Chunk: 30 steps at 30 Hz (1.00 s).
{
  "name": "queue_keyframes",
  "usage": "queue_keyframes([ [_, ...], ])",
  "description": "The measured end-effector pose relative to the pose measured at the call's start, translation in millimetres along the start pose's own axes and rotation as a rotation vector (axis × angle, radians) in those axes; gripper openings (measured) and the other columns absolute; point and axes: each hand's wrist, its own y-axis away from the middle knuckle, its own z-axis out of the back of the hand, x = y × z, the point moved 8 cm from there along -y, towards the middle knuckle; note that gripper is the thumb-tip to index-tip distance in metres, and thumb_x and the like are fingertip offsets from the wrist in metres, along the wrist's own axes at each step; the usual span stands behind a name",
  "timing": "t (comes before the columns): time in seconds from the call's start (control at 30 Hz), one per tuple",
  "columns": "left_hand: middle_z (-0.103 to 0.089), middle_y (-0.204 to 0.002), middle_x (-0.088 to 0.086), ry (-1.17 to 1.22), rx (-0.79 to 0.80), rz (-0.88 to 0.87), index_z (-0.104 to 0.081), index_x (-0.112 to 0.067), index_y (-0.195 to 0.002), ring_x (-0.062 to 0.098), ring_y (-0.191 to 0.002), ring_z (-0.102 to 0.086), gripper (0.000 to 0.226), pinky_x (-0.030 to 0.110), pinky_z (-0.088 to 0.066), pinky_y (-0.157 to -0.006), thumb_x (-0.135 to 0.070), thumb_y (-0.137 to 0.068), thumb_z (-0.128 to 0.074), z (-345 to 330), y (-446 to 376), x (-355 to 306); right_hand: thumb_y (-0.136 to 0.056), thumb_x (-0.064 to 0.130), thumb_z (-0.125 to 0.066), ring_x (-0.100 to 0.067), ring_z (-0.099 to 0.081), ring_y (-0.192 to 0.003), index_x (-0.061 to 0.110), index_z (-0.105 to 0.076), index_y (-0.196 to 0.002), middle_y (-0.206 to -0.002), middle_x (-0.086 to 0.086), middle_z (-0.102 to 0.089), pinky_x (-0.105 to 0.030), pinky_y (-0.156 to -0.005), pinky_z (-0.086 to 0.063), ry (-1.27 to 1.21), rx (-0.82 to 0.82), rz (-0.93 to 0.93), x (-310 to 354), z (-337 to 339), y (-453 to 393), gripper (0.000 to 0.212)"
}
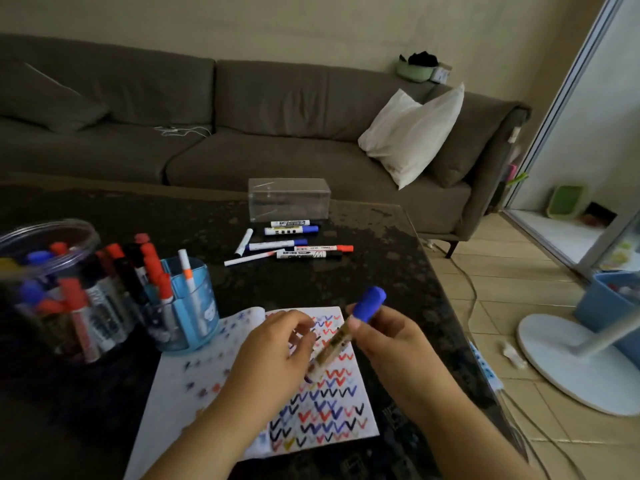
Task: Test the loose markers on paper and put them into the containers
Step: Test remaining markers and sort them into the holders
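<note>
Right hand [388, 337] pinches blue-capped marker [349, 332] over paper [332, 403] — left hand [277, 344] fingers loose, beside barrel.

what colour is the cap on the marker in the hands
Blue; the cap shows clearly in the head view.

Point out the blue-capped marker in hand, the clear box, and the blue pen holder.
blue-capped marker [370, 304]: head view, on its blue cap above the right hand.
clear box [288, 199]: head view, on its front wall.
blue pen holder [204, 299]: head view, on its outer wall at the right.

Home living room: sofa [242, 133], pillow [412, 133].
</note>
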Motion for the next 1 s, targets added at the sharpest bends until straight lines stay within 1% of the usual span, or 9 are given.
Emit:
queue_keyframes([
  [0.1,-0.060,-0.084,-0.020,0.093,0.023,0.079,-0.059,-0.035,-0.087,-0.006,-0.079,-0.057,0.013,0.002,-0.039,-0.068,-0.022,-0.088,-0.060,0.6,10.2,11.0,-0.093,0.024,-0.048,-0.020,-0.066,-0.080,0.015,-0.067,-0.103,-0.082,-0.006,-0.070,-0.031,-0.079,-0.052,-0.075,-0.004,-0.002,-14.9,-9.1,7.8,0.023],
  [0.23,-0.067,-0.092,-0.015,0.318,0.117,0.292,-0.063,-0.037,-0.088,-0.001,-0.090,-0.061,0.011,0.020,-0.049,-0.083,-0.032,-0.092,-0.053,-10.3,13.8,29.5,-0.099,0.025,-0.038,-0.014,-0.047,-0.052,0.004,-0.060,-0.099,-0.065,-0.006,-0.052,-0.025,-0.050,-0.044,-0.160,0.066,-0.134,-30.1,-26.0,10.1,0.030],
  [0.33,-0.071,-0.088,-0.008,0.680,0.180,0.452,-0.069,-0.031,-0.095,0.009,-0.087,-0.066,0.022,0.034,-0.050,-0.088,-0.036,-0.093,-0.048,-24.6,16.3,34.7,-0.097,0.032,-0.040,-0.008,-0.033,-0.042,0.003,-0.060,-0.087,-0.059,-0.005,-0.046,-0.018,-0.037,-0.028,-0.273,0.197,-0.249,-36.2,-45.0,8.8,0.036],
  [0.43,-0.065,-0.077,0.002,1.082,0.308,0.552,-0.069,-0.014,-0.102,0.016,-0.067,-0.065,0.037,0.033,-0.050,-0.076,-0.039,-0.084,-0.048,-36.2,18.1,28.3,-0.093,0.037,-0.045,-0.004,-0.030,-0.035,0.001,-0.061,-0.083,-0.054,-0.004,-0.042,-0.013,-0.028,-0.025,-0.494,0.324,-0.404,-45.1,-62.4,11.4,0.041],
  [0.6,-0.068,-0.112,0.016,1.552,0.460,0.502,-0.074,-0.011,-0.091,0.024,-0.103,-0.066,0.023,0.032,-0.056,-0.079,-0.030,-0.081,-0.062,-37.0,23.7,3.3,-0.085,0.033,-0.067,-0.003,-0.033,-0.036,0.003,-0.063,-0.084,-0.056,-0.002,-0.046,-0.012,-0.030,-0.028,-0.858,0.631,-0.518,-43.6,-90.3,26.7,0.031],
  [0.73,-0.071,-0.099,0.018,1.387,0.304,0.621,-0.069,-0.008,-0.071,0.016,-0.050,-0.065,0.024,0.024,-0.053,-0.049,-0.025,-0.075,-0.054,-35.6,26.4,13.1,-0.090,0.042,-0.045,-0.003,-0.024,-0.035,0.008,-0.053,-0.080,-0.051,0.002,-0.038,-0.013,-0.030,-0.020,-0.357,0.298,-0.330,-47.7,-73.0,23.0,0.037],
  [0.8,-0.073,-0.095,0.016,1.332,0.240,0.648,-0.064,-0.003,-0.082,0.014,-0.056,-0.067,0.023,0.020,-0.051,-0.046,-0.022,-0.075,-0.054,-36.4,26.8,19.3,-0.095,0.038,-0.041,-0.005,-0.025,-0.035,0.007,-0.051,-0.080,-0.049,0.004,-0.039,-0.015,-0.034,-0.020,-0.060,0.173,-0.231,-49.8,-61.2,17.8,0.035],
  [0.87,-0.073,-0.093,0.013,1.293,0.206,0.669,-0.065,-0.002,-0.088,0.015,-0.078,-0.072,0.022,0.020,-0.055,-0.058,-0.018,-0.081,-0.053,-39.7,27.0,23.6,-0.097,0.037,-0.040,-0.002,-0.032,-0.035,0.011,-0.052,-0.074,-0.044,0.009,-0.041,-0.015,-0.037,-0.025,0.235,0.105,-0.126,-48.6,-52.9,12.2,0.036],
  [1.0,-0.075,-0.086,0.006,1.181,0.117,0.717,-0.071,-0.008,-0.079,0.013,-0.084,-0.071,0.025,0.024,-0.051,-0.077,-0.012,-0.092,-0.050,-45.5,29.4,33.0,-0.096,0.042,-0.039,-0.002,-0.050,-0.052,0.025,-0.051,-0.080,-0.061,0.011,-0.048,-0.013,-0.051,-0.036,0.786,0.020,0.155,-35.0,-44.5,6.7,0.026],
])
